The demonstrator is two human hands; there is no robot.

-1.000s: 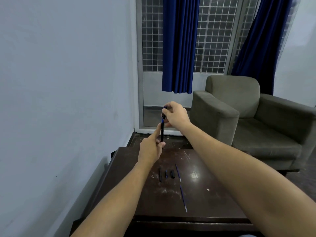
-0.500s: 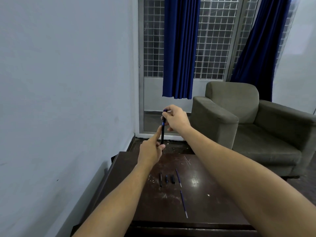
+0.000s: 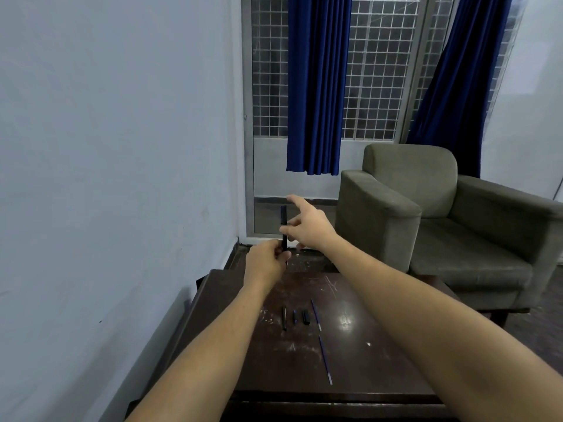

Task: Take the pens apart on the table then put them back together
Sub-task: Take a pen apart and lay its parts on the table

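Black pen [image 3: 284,220] upright, gripped low by left hand [image 3: 265,264]; right hand [image 3: 311,227] spread loose just beside it.

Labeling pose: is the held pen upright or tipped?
Upright. The pen stands near vertical, lower end gripped by the left hand; right hand open.

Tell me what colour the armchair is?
The armchair is greyish green; the head view shows it best.

Looking like a home sitting room: olive-grey upholstered armchair [image 3: 441,214] sitting far right, dark blue fabric curtains [image 3: 318,86] hanging over a metal-grilled window [image 3: 377,71], low dark wooden table [image 3: 359,367] standing near, pale blue plastered wall [image 3: 106,147] running along the left.
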